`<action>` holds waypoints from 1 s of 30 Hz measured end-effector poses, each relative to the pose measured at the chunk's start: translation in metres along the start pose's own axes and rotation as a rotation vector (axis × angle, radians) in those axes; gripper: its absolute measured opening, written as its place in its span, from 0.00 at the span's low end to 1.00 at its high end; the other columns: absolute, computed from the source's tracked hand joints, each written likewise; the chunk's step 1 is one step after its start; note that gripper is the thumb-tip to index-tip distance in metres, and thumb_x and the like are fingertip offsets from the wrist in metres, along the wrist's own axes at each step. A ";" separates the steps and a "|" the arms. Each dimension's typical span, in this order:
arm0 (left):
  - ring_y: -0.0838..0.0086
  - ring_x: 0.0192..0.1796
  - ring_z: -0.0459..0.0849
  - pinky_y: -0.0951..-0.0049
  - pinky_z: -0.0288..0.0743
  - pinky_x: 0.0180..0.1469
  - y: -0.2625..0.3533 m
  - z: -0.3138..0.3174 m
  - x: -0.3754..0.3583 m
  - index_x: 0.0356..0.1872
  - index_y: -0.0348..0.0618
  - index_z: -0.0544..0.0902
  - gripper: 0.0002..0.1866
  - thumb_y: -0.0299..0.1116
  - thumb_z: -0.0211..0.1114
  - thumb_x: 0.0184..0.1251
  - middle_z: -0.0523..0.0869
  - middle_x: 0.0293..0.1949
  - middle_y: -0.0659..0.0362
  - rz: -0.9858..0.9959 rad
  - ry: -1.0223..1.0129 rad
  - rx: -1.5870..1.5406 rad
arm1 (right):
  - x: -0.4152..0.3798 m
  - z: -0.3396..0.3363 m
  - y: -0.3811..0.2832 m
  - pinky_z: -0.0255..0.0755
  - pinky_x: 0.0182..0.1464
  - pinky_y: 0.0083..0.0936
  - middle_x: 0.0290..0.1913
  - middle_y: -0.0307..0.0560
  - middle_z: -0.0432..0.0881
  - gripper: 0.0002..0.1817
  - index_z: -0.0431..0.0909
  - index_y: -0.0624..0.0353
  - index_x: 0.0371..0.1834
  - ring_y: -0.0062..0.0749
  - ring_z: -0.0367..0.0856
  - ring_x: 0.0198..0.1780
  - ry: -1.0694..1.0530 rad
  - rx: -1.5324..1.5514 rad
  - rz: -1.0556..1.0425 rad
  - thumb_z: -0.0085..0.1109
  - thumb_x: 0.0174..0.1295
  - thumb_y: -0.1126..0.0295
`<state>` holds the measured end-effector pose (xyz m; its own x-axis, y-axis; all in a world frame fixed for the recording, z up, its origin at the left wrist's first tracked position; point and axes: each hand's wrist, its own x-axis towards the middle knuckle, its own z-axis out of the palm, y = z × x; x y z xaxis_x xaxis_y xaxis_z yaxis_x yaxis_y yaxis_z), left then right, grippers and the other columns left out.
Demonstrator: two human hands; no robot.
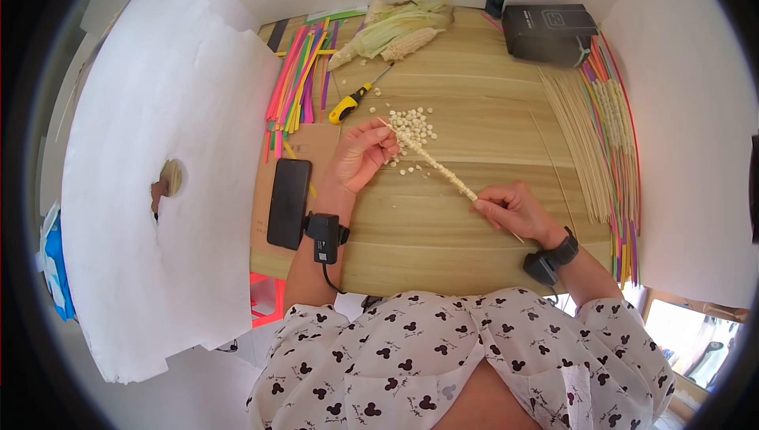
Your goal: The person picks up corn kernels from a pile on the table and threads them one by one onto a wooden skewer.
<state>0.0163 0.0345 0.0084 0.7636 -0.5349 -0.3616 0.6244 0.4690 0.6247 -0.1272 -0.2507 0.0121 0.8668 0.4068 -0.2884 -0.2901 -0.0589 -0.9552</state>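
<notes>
Across both hands runs a thin wooden skewer threaded with a row of pale corn kernels (439, 167). My left hand (365, 153) pinches it near its upper left tip. My right hand (510, 210) grips the lower right part, with a bare length of stick jutting out below the fingers. Loose corn kernels (414, 123) lie in a small pile just beyond the skewer, and a few are scattered round it. Beyond my left hand rests a yellow and black screwdriver (353, 103), its shaft pointing away to the right.
At the back lie corn husks (411, 15) and a cob (409, 44). Coloured straws (297, 78) are at left, above a phone (289, 202) on cardboard (322, 139). On the right are bare skewers (577, 153), kernel-covered skewers (615, 118) and a black box (549, 31). White boards (170, 98) flank the table.
</notes>
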 end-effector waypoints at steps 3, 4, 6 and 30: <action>0.77 0.34 0.76 0.73 0.76 0.41 -0.005 0.001 0.000 0.41 0.36 0.82 0.04 0.21 0.63 0.67 0.80 0.31 0.60 -0.026 0.034 0.053 | 0.000 0.001 0.003 0.54 0.22 0.17 0.16 0.30 0.69 0.13 0.81 0.60 0.34 0.10 0.62 0.20 -0.005 0.000 -0.013 0.56 0.72 0.64; 0.77 0.34 0.76 0.73 0.76 0.41 -0.005 0.002 -0.001 0.41 0.36 0.82 0.04 0.21 0.63 0.67 0.80 0.31 0.60 -0.026 0.033 0.052 | 0.001 0.001 0.004 0.54 0.22 0.17 0.16 0.30 0.69 0.12 0.81 0.60 0.35 0.10 0.62 0.20 -0.004 0.008 -0.015 0.56 0.72 0.64; 0.77 0.33 0.75 0.73 0.76 0.41 -0.006 0.005 -0.001 0.41 0.36 0.82 0.05 0.21 0.63 0.67 0.79 0.31 0.61 -0.014 0.062 0.067 | 0.001 0.000 0.004 0.54 0.22 0.17 0.16 0.30 0.69 0.12 0.82 0.60 0.35 0.10 0.62 0.19 -0.006 0.019 -0.012 0.56 0.72 0.64; 0.89 0.31 0.74 0.87 0.67 0.34 0.032 0.001 -0.021 0.36 0.40 0.85 0.04 0.27 0.70 0.62 0.81 0.29 0.71 0.219 0.176 1.006 | 0.005 -0.001 0.003 0.57 0.24 0.11 0.18 0.29 0.71 0.13 0.82 0.61 0.38 0.08 0.66 0.20 0.057 0.195 0.036 0.53 0.73 0.63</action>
<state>0.0203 0.0603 0.0366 0.9074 -0.3606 -0.2159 0.1056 -0.3015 0.9476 -0.1232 -0.2494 0.0075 0.8746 0.3547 -0.3305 -0.3892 0.1074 -0.9148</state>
